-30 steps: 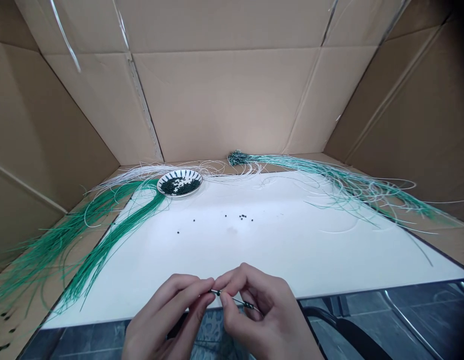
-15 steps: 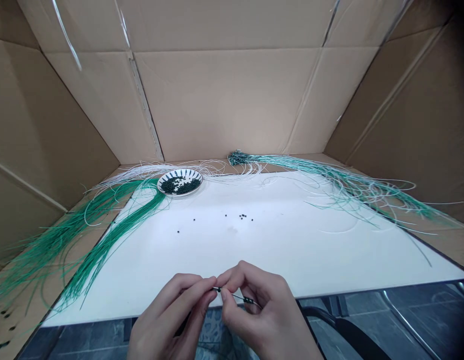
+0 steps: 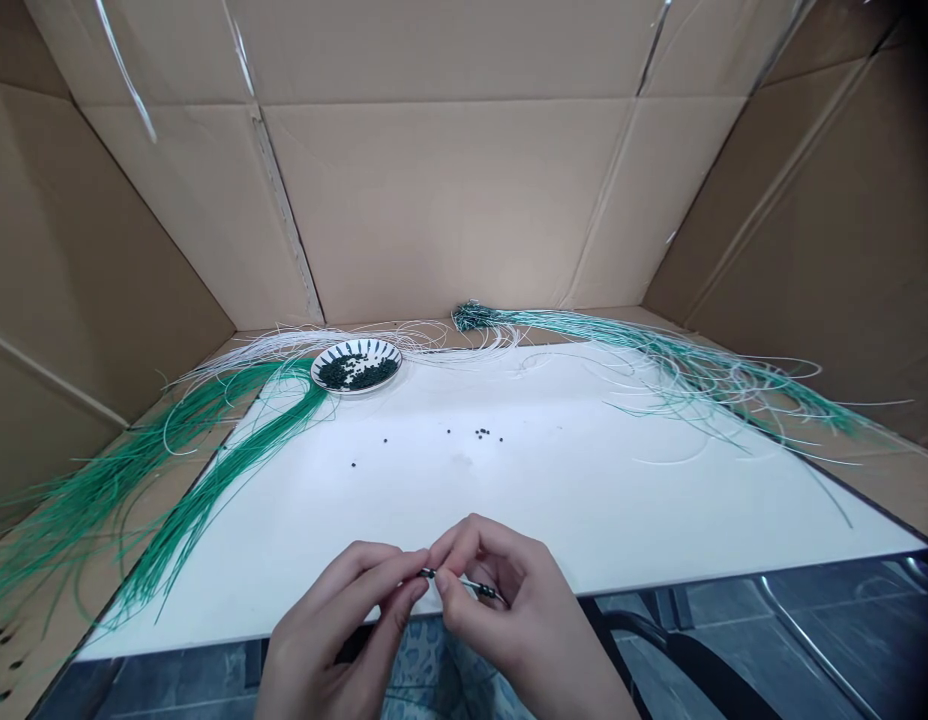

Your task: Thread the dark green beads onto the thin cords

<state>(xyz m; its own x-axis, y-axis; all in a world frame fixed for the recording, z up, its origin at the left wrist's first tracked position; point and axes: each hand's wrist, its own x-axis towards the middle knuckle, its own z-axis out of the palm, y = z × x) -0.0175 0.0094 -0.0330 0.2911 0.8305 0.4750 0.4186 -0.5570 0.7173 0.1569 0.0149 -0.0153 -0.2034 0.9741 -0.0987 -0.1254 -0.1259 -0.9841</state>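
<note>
My left hand (image 3: 333,615) and my right hand (image 3: 501,600) meet just over the near edge of a white board (image 3: 584,500). Their fingertips pinch a short, thin wire (image 3: 460,583) strung with small dark beads. Several loose dark beads (image 3: 464,436) lie on the board beyond my hands. Farther off, a white plate with a dark patterned rim (image 3: 357,346) holds a heap of the same beads. Bundles of green wire (image 3: 239,475) spread at the left, and a green-and-white bundle (image 3: 659,350) runs along the back right.
Loose white wires (image 3: 299,345) curl behind the plate. Cardboard walls (image 3: 449,200) enclose the back and sides of the board. Below its near edge are patterned cloth (image 3: 426,675), a grey tiled floor (image 3: 824,620) and a dark curved chair frame (image 3: 681,650).
Both hands have risen slightly in the view, still pinching the beaded wire. The wire's right end now sits higher and closer to level. The view has shifted slightly.
</note>
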